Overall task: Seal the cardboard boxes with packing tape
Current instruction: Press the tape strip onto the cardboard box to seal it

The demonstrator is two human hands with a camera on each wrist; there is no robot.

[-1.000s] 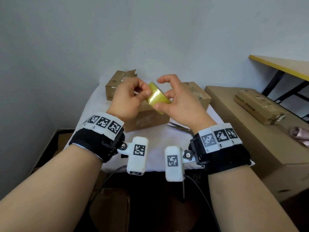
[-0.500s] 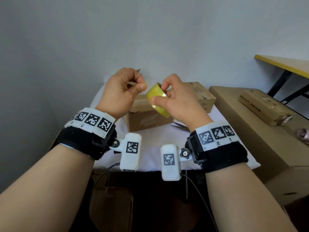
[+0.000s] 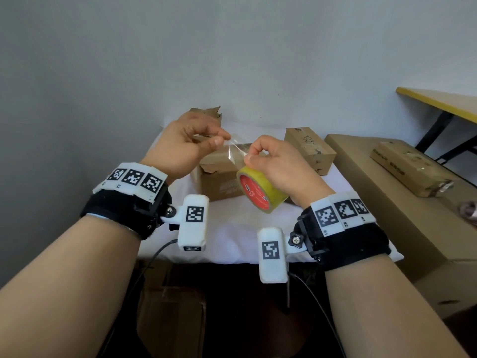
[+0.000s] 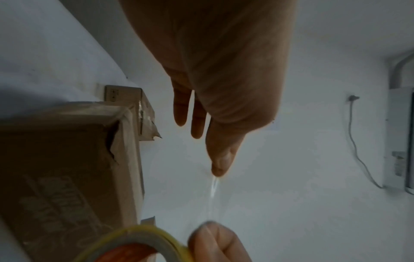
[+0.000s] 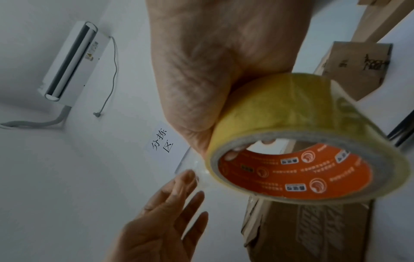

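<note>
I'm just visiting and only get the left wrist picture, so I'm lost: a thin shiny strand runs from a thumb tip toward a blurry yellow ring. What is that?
Observer: A clear strip of tape, stretched from the left hand, which pinches its end, to a yellow roll of packing tape.
Operator: Who holds the roll?
Observer: The right hand grips it, fingertips inside its orange core.
Operator: Any boxes that I miss?
Observer: A small brown cardboard box lies at the right on the white cloth.
</note>
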